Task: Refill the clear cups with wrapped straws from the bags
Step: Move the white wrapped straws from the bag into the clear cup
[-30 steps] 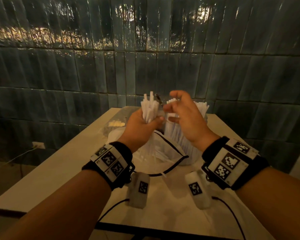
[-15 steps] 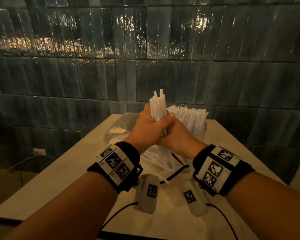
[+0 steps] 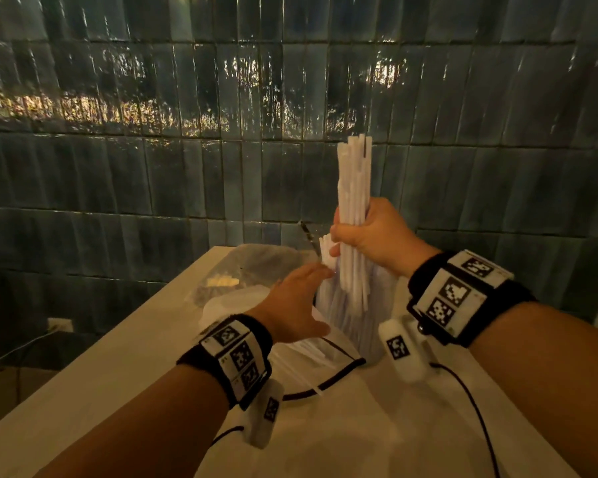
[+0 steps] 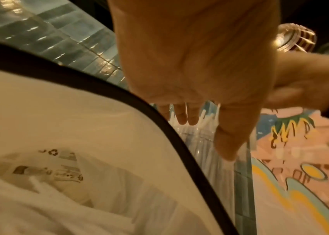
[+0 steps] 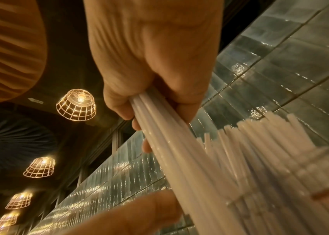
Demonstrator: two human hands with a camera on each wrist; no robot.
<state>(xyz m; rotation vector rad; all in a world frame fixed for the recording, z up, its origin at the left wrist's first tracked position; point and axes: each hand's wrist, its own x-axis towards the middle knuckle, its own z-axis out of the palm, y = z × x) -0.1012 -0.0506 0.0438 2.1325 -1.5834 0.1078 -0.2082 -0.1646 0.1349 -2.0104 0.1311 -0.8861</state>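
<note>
The right hand (image 3: pixel 377 236) holds a bundle of wrapped straws (image 3: pixel 354 188) upright above the clear cup (image 3: pixel 346 326), its fingers (image 5: pixel 119 109) curled tightly round the bundle's middle — the lower straw ends hang just over the straws already standing in the cup. The left hand (image 3: pixel 290 305) reaches toward the cup's side with fingers (image 4: pixel 185 114) straight and relaxed, holding nothing; its fingertips are at the cup's straws. A straw bag (image 3: pixel 311 360) lies open on the table (image 3: pixel 118 357) beside the cup.
</note>
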